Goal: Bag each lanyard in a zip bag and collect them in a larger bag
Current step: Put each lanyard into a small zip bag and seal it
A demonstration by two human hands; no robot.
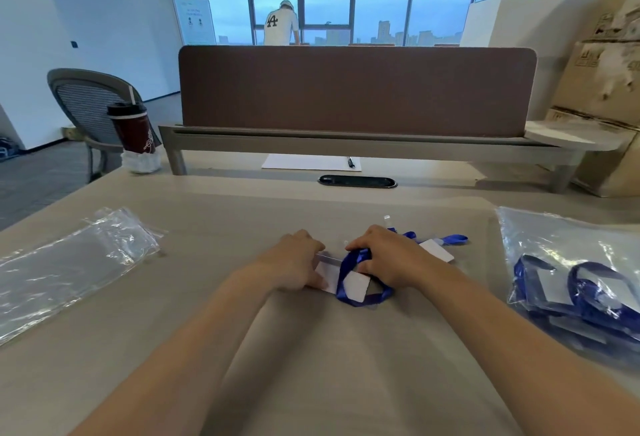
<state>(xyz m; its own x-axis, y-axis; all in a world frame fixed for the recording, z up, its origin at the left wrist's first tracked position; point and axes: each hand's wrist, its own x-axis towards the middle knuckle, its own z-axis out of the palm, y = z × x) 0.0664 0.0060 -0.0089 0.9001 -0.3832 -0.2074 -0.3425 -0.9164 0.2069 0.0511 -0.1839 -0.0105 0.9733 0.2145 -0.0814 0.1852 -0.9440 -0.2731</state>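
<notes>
At the middle of the desk lies a blue lanyard with a white card, partly in a small clear zip bag. My left hand pinches the bag's left edge. My right hand grips the blue strap over the bag's mouth. Behind my right hand lies another blue lanyard with a white card. A larger clear bag at the right holds several bagged blue lanyards. A pile of empty clear zip bags lies at the left.
A brown divider panel stands across the back of the desk, with a paper sheet and pen under its shelf. A dark cup stands at back left, near a chair. Cardboard boxes stack at the right. A person stands far off.
</notes>
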